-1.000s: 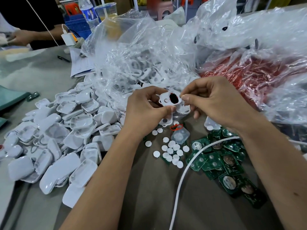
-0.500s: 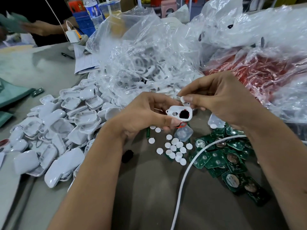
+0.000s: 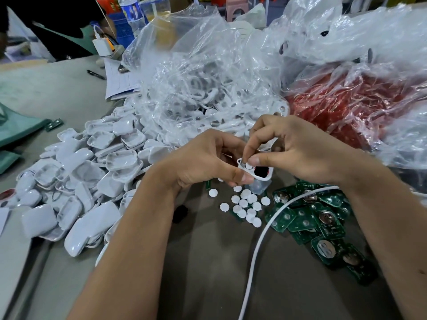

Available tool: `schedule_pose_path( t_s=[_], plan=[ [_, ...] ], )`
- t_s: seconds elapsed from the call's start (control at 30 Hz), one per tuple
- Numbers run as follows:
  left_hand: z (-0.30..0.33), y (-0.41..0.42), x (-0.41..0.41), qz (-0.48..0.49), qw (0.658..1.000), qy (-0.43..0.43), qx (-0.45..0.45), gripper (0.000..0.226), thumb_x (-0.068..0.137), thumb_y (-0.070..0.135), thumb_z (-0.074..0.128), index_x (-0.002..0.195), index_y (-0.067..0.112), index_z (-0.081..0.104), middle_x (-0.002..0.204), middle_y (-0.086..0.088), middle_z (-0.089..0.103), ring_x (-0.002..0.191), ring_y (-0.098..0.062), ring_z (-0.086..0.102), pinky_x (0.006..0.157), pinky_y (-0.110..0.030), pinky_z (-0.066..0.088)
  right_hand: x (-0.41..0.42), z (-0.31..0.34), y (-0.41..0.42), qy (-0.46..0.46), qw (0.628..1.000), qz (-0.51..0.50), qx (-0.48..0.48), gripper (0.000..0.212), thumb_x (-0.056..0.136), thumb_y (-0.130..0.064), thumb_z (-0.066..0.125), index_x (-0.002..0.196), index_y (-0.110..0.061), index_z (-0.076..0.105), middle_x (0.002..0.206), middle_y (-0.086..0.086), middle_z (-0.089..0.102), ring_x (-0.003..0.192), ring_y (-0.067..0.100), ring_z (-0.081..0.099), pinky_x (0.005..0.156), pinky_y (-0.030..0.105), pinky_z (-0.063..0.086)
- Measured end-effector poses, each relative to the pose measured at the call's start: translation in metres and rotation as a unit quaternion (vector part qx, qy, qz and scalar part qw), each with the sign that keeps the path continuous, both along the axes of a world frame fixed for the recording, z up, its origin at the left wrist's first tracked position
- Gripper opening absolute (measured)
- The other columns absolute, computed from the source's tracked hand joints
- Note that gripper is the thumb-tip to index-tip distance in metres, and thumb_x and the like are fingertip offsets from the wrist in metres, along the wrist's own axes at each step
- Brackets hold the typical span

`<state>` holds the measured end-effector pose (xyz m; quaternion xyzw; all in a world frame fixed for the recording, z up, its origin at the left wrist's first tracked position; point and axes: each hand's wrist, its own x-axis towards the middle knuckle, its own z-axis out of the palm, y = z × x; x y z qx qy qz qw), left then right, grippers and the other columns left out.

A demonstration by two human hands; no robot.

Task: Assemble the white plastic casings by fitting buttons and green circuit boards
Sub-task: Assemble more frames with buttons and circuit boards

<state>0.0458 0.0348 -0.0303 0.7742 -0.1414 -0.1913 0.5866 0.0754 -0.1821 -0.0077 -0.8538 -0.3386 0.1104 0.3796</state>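
My left hand grips a small white plastic casing with a dark opening, held just above the table. My right hand pinches a white round button between thumb and forefinger and presses it onto the casing's left end. Several loose white buttons lie on the table below the hands. A pile of green circuit boards sits to the right of the buttons. A heap of white casing halves spreads over the left of the table.
A clear bag of white parts stands behind the hands, and a bag of red parts at the right. A white cable runs across the circuit boards. A small black piece lies by my left forearm. Another person works at the far left.
Both hands have come lower and closer together. My right hand has brought the white button down onto the casing, which my left hand has tilted flatter.
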Motion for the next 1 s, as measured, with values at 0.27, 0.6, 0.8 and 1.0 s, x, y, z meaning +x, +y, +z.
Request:
schedule_pose_path(
  t_s=[0.27,0.6,0.8,1.0],
  plan=[
    [0.001,0.000,-0.002,-0.003,1.000,0.002,0.000,0.033,0.076,-0.001,0.085,0.107,0.000,0.075,0.084,-0.009,0.073,0.063,-0.017,0.064,0.064,-0.023,0.052,-0.001,-0.002,0.003,-0.019,1.000,0.005,-0.020,0.011,0.088,-0.023,0.081,0.084,-0.033,0.079,0.100,-0.008,0.062,0.090,-0.003,0.059,0.079,0.008,0.039],
    [-0.002,0.001,0.001,0.009,1.000,-0.001,-0.006,0.040,0.074,-0.004,0.087,0.111,0.003,0.076,0.092,-0.014,0.074,0.062,-0.016,0.065,0.063,-0.024,0.054,0.001,-0.010,0.003,0.068,0.994,-0.052,0.062,0.029,0.079,-0.026,0.090,0.097,-0.024,0.067,0.090,0.000,0.075,0.086,0.021,0.074,0.087,0.044,0.061],
    [0.000,0.001,0.000,0.011,1.000,-0.012,-0.016,0.048,0.072,-0.007,0.087,0.116,0.002,0.071,0.107,-0.032,0.070,0.068,-0.020,0.067,0.063,-0.029,0.055,0.002,-0.012,0.000,0.238,0.962,-0.053,0.122,0.042,0.086,-0.017,0.083,0.121,-0.019,0.061,0.099,0.010,0.079,0.093,0.034,0.078,0.086,0.060,0.061],
    [-0.001,0.003,0.000,0.018,1.000,-0.017,-0.017,0.047,0.066,-0.002,0.090,0.109,0.006,0.075,0.097,-0.032,0.069,0.080,-0.033,0.068,0.076,-0.040,0.057,0.001,-0.011,0.002,0.321,0.934,-0.064,0.140,0.053,0.078,-0.017,0.083,0.126,-0.015,0.061,0.103,0.017,0.079,0.077,0.031,0.077,0.059,0.041,0.063]
  ],
)
